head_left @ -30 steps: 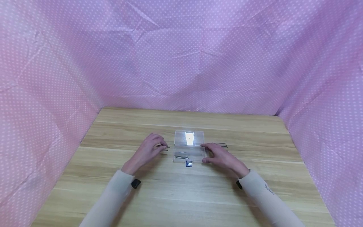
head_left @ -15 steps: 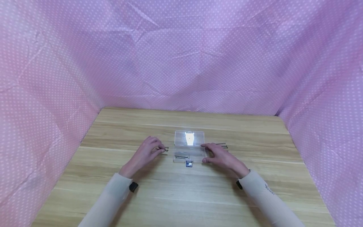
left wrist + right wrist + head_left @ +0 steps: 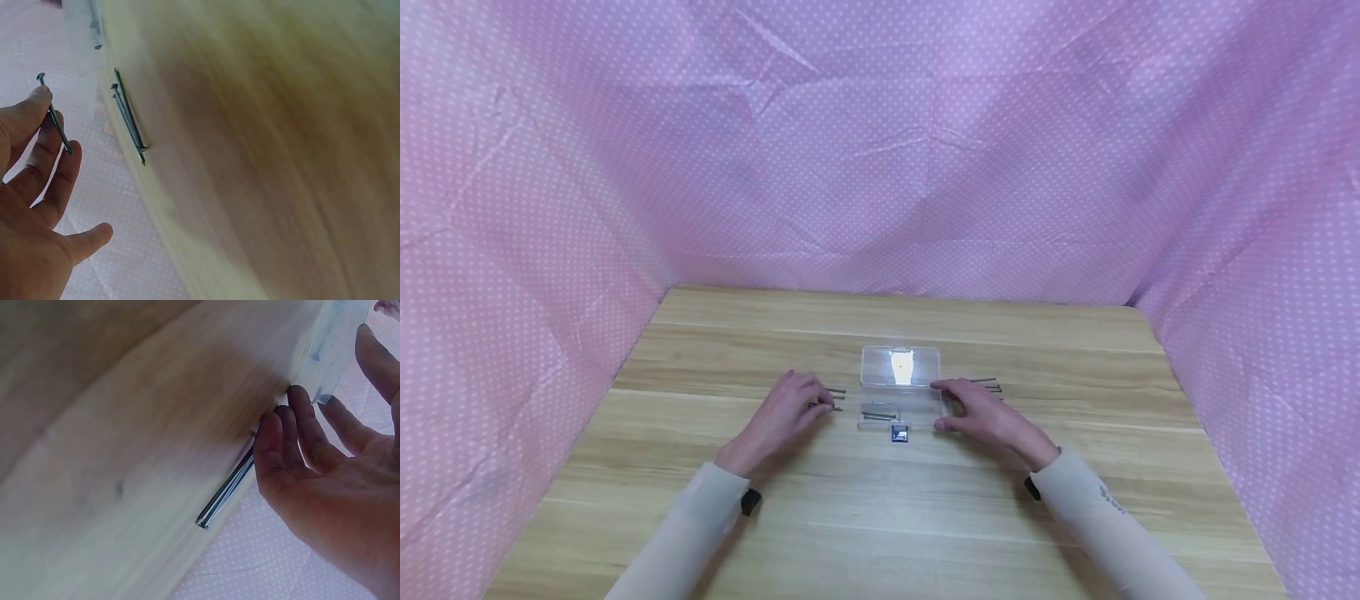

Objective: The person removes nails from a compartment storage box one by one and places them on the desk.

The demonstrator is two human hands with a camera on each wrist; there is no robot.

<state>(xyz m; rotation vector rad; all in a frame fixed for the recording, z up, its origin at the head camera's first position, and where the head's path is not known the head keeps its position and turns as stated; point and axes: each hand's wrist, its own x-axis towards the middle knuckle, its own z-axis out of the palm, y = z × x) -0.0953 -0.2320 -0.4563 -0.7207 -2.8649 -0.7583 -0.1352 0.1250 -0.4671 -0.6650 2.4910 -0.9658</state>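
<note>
My left hand (image 3: 786, 412) pinches a steel nail (image 3: 57, 122) between thumb and fingertips, the little finger held apart. Several more nails (image 3: 129, 119) lie on the table beside that hand. Right of it is a clear plastic box (image 3: 917, 398), its lid (image 3: 880, 365) laid open toward the back. A few nails (image 3: 878, 416) lie in the box's front left part. With thumb at the front edge and index finger at the back, my right hand (image 3: 985, 412) holds the box's right end. Its other fingers curve loosely beside the box.
Another group of nails (image 3: 226, 490) lies on the table just beyond the right hand. A small dark blue label or latch piece (image 3: 899, 433) is at the box's front edge. Pink dotted cloth (image 3: 895, 167) hangs around the wooden table (image 3: 895, 517).
My left hand has drawn slightly toward me and left with the nail, uncovering the ends of nails on the table. The right hand and the box have stayed in place.
</note>
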